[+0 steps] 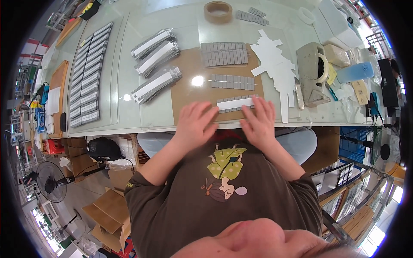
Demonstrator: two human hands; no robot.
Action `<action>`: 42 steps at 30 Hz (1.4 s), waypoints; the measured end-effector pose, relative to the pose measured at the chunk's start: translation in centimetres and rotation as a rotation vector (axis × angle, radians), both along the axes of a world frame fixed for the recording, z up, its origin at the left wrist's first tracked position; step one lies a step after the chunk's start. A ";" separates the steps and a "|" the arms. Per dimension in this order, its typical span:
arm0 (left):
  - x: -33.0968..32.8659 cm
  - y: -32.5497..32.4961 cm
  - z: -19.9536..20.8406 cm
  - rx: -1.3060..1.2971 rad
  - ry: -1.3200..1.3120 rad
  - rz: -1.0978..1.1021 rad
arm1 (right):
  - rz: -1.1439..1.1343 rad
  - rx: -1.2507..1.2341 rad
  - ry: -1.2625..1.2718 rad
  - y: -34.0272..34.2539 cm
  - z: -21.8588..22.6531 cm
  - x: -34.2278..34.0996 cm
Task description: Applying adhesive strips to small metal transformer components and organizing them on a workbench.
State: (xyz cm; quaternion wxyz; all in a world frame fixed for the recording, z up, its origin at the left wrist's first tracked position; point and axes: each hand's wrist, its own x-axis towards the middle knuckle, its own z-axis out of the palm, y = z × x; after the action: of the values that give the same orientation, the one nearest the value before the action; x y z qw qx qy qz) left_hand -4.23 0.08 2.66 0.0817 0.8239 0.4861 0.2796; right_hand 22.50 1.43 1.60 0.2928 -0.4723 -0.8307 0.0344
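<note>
Both hands are resting flat, fingers spread, gripping nothing. Left hand (194,122) is lying on the brown mat (185,92) at the counter (129,116) edge. Right hand (258,120) is pressing fingertips on the near end of a grey strip (235,103) carrying a white label. Two more grey strips (232,81) are lying further back on the mat; white card pieces (275,64) are sitting just right.

Bright, even overhead light; two white glare spots on the glossy pale-green glass tabletop (129,112) near eleven o'clock. Fisheye bending and perhaps slight blur toward the rim.
</note>
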 end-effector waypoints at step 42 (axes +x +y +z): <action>-18.0 4.6 4.9 -0.807 -0.267 0.809 | 0.139 -0.009 0.057 9.3 -0.5 -0.3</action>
State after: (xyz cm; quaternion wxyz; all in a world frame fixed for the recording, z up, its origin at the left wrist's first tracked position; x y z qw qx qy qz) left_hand -22.28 4.64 7.54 0.3362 0.4342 0.8155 0.1828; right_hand 22.25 10.77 1.11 0.3113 -0.4136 -0.8526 0.0717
